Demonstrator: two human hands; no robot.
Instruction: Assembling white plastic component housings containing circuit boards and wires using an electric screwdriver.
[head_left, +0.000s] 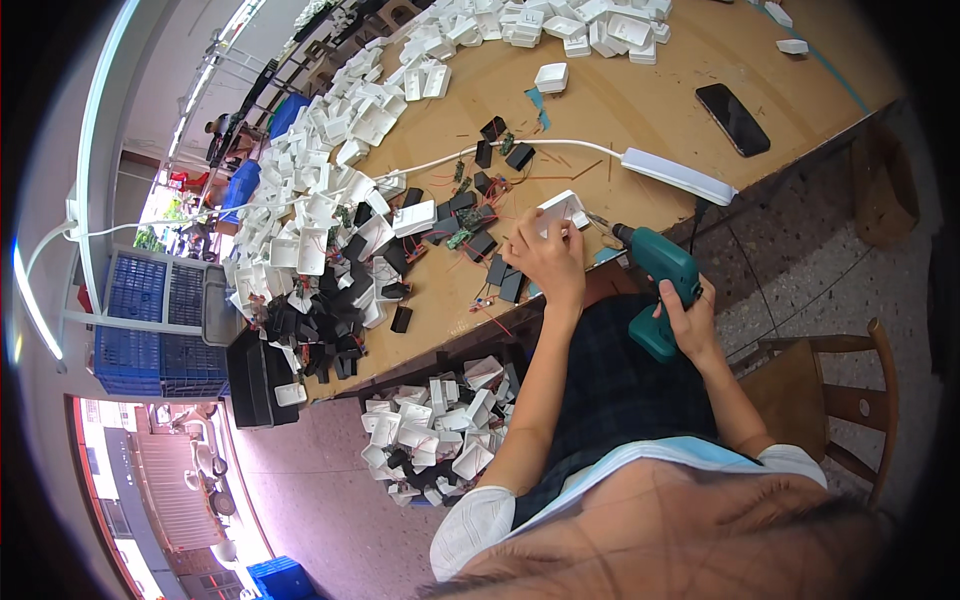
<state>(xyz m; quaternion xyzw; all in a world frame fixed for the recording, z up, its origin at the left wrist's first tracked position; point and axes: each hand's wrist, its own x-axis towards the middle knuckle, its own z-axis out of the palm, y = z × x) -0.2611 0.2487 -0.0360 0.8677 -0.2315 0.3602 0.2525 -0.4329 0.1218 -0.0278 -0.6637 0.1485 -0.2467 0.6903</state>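
White plastic casing [560, 210] sits at table edge [640, 110], pinned under left hand [545, 255], fingers curled down gripping it. L of it: heap of white shells [310, 200] w/ black parts [330, 320]. R hand [690, 320] wraps shut round teal cordless screwdriver [660, 275], bit tip at casing. Black phone [733, 118] far R.

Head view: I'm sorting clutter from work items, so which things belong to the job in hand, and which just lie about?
In use:
- teal cordless screwdriver in right hand
- white plastic housing under left hand

Lying about:
- black phone
- white power strip
- heap of white housings
- wooden chair
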